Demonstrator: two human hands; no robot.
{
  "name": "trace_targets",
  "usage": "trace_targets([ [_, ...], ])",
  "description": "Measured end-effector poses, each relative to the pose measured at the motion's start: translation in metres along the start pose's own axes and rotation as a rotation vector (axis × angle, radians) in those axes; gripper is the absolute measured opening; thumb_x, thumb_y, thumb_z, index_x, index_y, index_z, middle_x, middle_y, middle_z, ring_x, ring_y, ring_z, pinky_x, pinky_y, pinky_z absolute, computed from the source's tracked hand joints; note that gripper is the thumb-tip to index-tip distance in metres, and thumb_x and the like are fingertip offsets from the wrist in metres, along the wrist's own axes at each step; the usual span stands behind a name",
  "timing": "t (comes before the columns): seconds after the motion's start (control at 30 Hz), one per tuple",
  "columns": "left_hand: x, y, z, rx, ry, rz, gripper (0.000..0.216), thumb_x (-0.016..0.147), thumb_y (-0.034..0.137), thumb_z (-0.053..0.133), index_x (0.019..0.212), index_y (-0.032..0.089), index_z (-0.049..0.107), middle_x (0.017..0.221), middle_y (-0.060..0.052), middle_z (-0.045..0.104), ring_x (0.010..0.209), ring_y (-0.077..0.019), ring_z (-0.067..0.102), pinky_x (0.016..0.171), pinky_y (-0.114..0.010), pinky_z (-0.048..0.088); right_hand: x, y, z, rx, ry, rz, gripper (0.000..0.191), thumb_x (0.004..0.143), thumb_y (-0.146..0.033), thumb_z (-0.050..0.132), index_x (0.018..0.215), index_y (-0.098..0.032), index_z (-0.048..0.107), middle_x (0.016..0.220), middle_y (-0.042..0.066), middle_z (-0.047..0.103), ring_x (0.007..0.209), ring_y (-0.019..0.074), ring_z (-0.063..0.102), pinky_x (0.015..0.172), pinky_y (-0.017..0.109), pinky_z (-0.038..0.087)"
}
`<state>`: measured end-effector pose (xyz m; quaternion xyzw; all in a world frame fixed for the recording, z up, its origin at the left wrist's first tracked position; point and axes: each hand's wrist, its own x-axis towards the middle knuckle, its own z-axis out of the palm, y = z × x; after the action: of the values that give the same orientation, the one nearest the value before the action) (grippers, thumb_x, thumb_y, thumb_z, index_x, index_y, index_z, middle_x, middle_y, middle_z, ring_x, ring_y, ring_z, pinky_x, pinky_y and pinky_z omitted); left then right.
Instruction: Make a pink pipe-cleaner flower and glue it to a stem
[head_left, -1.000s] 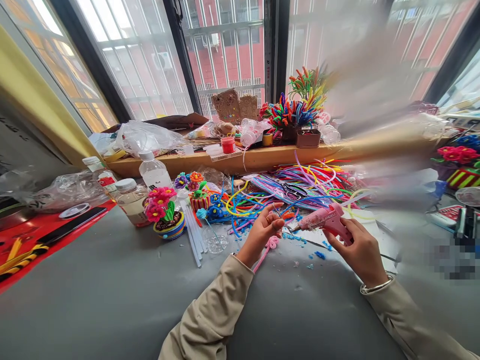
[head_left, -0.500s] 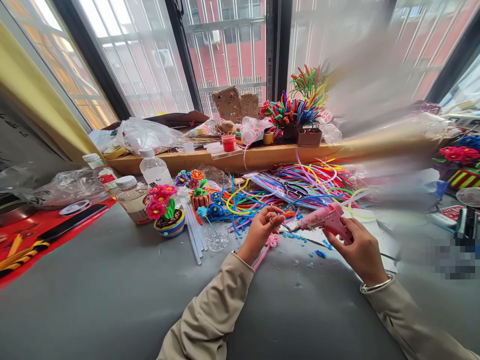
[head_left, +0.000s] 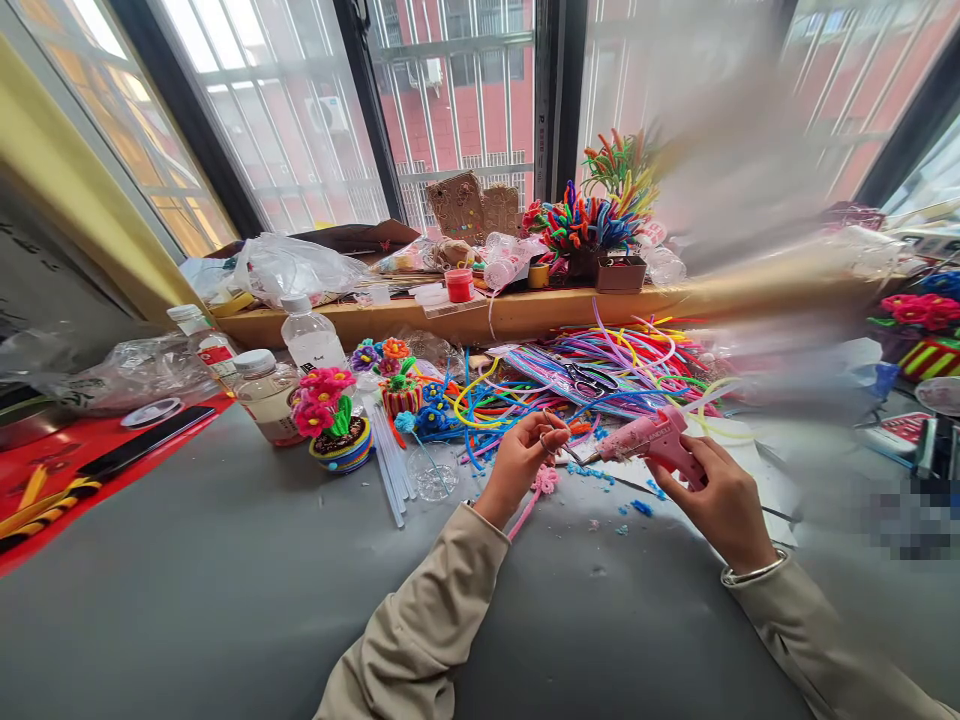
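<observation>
My right hand [head_left: 709, 490] is wrapped round the grip of a pink glue gun [head_left: 645, 440], its nozzle pointing left. My left hand [head_left: 521, 460] is closed in a pinch on a thin dark piece [head_left: 570, 455] too small to name. That piece's end sits close to the nozzle; whether they touch I cannot tell. Just below the left fingers is a pink fuzzy flower [head_left: 546, 480] with a pink stem running toward the left cuff. Blue fuzzy scraps [head_left: 592, 472] lie on the grey table under the nozzle.
Behind the hands lies a pile of coloured pipe cleaners [head_left: 630, 360] with black-handled scissors [head_left: 591, 380]. Left of them are clear glue sticks [head_left: 388, 465], a small clear dish [head_left: 433, 480], a potted pink flower [head_left: 334, 425] and bottles [head_left: 311, 335]. The right side is blurred.
Hardly anything differs. Both hands and the glue gun keep nearly the same place, and the view has shifted very slightly.
</observation>
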<state>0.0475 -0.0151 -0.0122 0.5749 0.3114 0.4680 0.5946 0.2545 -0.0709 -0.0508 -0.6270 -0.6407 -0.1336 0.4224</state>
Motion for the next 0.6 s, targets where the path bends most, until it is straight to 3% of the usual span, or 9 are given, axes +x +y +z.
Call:
trace_targets([
  [0.17, -0.0002, 0.0029, -0.0007, 0.012, 0.064, -0.029, 0.034, 0.063, 0.044, 0.056, 0.076, 0.013, 0.055, 0.056, 0.004, 0.042, 0.046, -0.0043, 0.036, 0.045, -0.018, 0.029, 0.0002, -0.0009, -0.0014, 0.015, -0.003, 0.001, 0.035, 0.068, -0.044, 0.052, 0.09, -0.015, 0.051, 0.074, 0.004, 0.052, 0.062, 0.0146, 0.049, 0.056, 0.025, 0.039],
  [0.6, -0.0006, -0.0018, -0.0017, -0.022, 0.072, -0.033, 0.033, 0.065, 0.045, 0.055, 0.071, 0.013, 0.055, 0.054, 0.004, 0.04, 0.046, -0.0045, 0.034, 0.046, -0.018, 0.027, 0.0004, -0.0007, -0.0012, 0.033, -0.023, 0.013, 0.036, 0.068, -0.046, 0.052, 0.088, -0.016, 0.051, 0.073, 0.003, 0.052, 0.06, 0.014, 0.048, 0.055, 0.025, 0.039],
])
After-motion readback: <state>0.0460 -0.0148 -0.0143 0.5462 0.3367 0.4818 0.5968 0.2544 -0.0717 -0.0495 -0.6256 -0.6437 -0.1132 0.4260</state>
